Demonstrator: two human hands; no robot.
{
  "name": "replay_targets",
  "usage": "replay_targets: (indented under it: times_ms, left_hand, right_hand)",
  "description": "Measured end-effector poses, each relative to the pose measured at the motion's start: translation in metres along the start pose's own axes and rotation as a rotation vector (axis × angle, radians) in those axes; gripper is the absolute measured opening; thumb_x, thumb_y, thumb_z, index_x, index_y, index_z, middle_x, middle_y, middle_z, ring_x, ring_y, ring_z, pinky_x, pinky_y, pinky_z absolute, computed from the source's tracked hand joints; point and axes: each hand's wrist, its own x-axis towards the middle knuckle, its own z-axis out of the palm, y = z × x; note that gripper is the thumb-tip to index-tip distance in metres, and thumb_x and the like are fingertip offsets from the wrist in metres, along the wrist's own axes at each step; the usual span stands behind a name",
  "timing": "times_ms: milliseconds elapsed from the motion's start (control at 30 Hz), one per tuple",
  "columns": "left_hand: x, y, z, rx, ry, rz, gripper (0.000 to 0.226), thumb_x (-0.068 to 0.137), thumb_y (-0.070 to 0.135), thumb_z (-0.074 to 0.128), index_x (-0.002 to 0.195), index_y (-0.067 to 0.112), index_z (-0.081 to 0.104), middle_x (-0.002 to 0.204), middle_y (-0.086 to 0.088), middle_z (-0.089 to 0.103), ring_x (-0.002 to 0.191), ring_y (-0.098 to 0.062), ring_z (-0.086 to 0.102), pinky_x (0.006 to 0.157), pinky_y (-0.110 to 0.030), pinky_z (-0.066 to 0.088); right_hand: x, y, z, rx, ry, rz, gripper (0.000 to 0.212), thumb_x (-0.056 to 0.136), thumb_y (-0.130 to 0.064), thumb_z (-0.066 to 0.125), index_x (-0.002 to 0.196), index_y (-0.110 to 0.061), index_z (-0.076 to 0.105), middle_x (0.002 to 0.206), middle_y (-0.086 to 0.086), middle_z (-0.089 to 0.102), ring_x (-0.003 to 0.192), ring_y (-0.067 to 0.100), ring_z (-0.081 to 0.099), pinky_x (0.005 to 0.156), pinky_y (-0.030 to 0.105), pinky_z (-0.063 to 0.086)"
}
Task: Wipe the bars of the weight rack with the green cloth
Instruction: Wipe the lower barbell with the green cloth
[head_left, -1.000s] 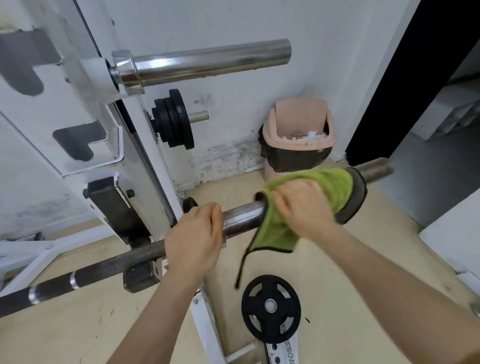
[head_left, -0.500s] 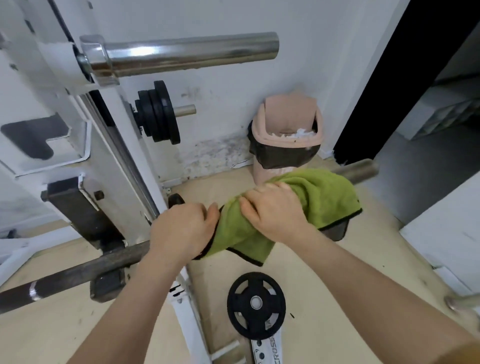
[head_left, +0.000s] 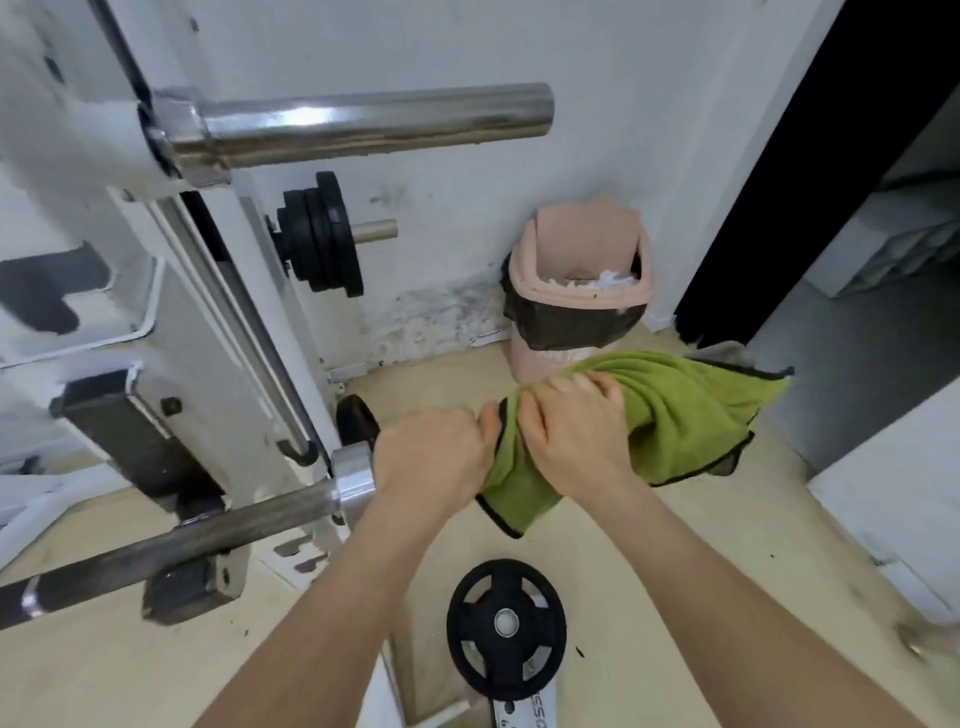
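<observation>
On low dark steel barbell (head_left: 208, 535), right of white metal rack upright (head_left: 208, 322): left hand (head_left: 431, 460) grip closed round bar; right hand (head_left: 571, 441) grip clutching bunched green cloth (head_left: 685, 421).

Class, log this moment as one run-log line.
left hand: grips lower bar | right hand: holds green cloth round same bar | step: wiping

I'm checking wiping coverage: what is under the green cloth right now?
The green cloth, gripped by the right hand, drapes over the end of the lower bar, hiding that stretch. The bar shows clearly only left of the left hand, which grips it beside the cloth.
</observation>
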Motion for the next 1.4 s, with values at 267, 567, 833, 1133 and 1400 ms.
replay_targets:
  times_ms: [267,567,833,1133,1400]
  left_hand:
    - [-0.027,0.023,0.008,-0.076,0.201,-0.142,0.037,0.087,0.036,0.043,0.099,0.012,0.069,0.092,-0.006,0.069,0.084,-0.028,0.063,0.072,-0.038,0.045]
    - [0.053,0.075,0.003,0.018,0.136,-0.055,0.047,0.096,0.052,0.021,0.086,0.018,0.051,0.062,0.003,0.042,0.049,-0.019,0.039,0.043,-0.028,0.024]
    - [0.047,0.077,0.013,-0.037,0.253,0.017,0.043,0.093,0.048,0.04,0.067,0.015,0.049,0.051,-0.004,0.046,0.04,-0.02,0.025,0.044,-0.022,0.005]
    - [0.056,0.07,0.018,-0.079,0.201,-0.049,0.054,0.094,0.056,0.007,0.074,0.022,0.044,0.057,0.005,0.049,0.05,-0.022,0.05,0.047,-0.029,0.036]
    - [0.053,0.072,0.02,-0.048,0.203,-0.032,0.05,0.096,0.055,0.013,0.072,0.022,0.041,0.052,0.006,0.04,0.045,-0.02,0.042,0.042,-0.026,0.03]
  right_hand:
    - [0.043,0.149,-0.015,0.001,-0.107,0.315,0.04,0.081,-0.036,0.034,0.045,-0.018,0.036,0.053,-0.002,0.046,0.067,0.022,0.048,0.081,0.038,0.04]
    - [0.052,0.173,-0.008,1.165,0.337,1.312,0.025,0.077,-0.017,0.062,0.058,-0.015,0.045,0.061,0.002,0.048,0.064,0.021,0.048,0.056,0.03,0.038]
    - [0.027,0.148,0.006,1.958,0.382,1.212,0.068,0.088,-0.071,0.04,0.11,-0.014,0.068,0.101,0.008,0.074,0.091,0.025,0.072,0.087,0.039,0.055]
    - [0.019,0.188,-0.011,0.582,0.126,0.952,0.063,0.104,-0.045,0.017,0.067,-0.008,0.051,0.07,0.01,0.059,0.07,0.027,0.056,0.064,0.034,0.04]
    - [-0.034,0.221,-0.039,2.226,1.03,1.298,0.03,0.095,-0.02,0.042,0.068,-0.019,0.057,0.057,-0.004,0.059,0.05,0.01,0.057,0.047,0.015,0.046]
